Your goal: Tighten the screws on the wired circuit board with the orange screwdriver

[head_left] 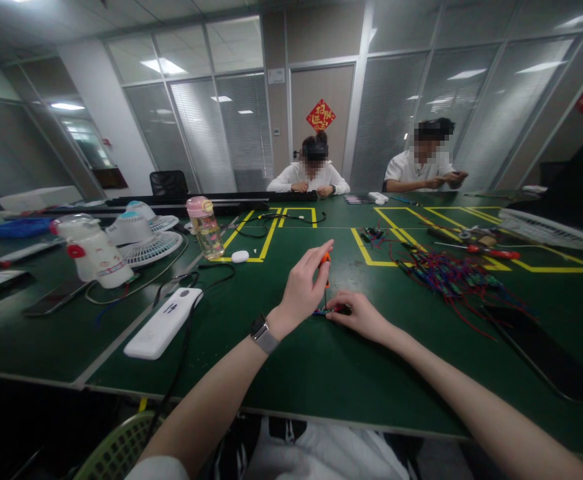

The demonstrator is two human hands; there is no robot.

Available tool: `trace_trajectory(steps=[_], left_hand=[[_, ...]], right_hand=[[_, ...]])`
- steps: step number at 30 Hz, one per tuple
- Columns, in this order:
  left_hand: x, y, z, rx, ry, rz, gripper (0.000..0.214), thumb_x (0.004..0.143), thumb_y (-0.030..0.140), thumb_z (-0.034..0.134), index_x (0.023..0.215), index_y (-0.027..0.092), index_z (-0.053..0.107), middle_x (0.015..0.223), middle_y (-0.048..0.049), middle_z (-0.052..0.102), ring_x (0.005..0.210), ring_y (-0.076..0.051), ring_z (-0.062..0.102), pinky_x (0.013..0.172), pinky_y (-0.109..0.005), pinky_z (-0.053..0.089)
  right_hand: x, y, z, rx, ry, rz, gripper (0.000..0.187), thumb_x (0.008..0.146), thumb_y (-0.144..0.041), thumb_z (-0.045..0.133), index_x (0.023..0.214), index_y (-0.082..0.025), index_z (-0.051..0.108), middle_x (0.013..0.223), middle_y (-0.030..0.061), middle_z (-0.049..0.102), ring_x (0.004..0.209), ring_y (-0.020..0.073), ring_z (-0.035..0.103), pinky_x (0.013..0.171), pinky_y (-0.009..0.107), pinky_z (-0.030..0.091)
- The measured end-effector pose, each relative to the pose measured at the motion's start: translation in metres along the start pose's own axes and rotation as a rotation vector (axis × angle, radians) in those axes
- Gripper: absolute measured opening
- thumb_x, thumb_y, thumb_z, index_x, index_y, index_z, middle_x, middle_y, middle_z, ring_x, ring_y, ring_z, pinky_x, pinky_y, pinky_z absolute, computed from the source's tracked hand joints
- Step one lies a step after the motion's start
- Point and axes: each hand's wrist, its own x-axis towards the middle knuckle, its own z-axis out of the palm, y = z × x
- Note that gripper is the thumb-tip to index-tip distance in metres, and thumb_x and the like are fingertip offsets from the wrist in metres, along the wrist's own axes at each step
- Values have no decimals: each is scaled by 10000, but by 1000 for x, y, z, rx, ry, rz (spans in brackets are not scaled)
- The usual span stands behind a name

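Observation:
Over the middle of the green table, my left hand wears a watch and grips a screwdriver with an orange handle. Its fingers are fairly straight, with the handle against thumb and palm. The dark shaft points down at a small circuit board with coloured wires, lying on the tabletop. From the right, my right hand pinches the board's edge with its fingertips and rests low on the table. My left hand partly covers the handle, and the screwdriver's tip is too small to make out.
Wired circuit boards lie heaped at right, near a dark phone-like slab. On the left are a white power bank with a cable, a pink-lidded bottle, a white bottle and fans. Two people sit opposite.

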Motion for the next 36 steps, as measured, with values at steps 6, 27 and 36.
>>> trace_trajectory(steps=[6,27,36], left_hand=[[1,-4,2,-3,46,-17,341,936,180,545,1274,230,545,1129,-49,661,997,-160,637,901,-328,514],[1,0,2,103,102,-31,224,894,217,613,1116,197,634,873,-11,550,791,-136,560,748,-256,492],[-1,1,0,54,59,0,371,986,149,360,1327,202,497,1113,-75,575,1029,-167,563,902,-313,470]], right_hand=[[0,-1,0,-16,-3,5,103,795,-231,695,867,-171,739,832,49,658,769,190,614,724,306,487],[0,-2,-1,-14,-3,11,111,786,-214,693,875,-175,747,848,55,672,789,197,627,735,307,493],[0,-1,-1,-23,-8,5,114,796,-217,694,884,-170,748,834,56,664,786,199,619,732,312,489]])
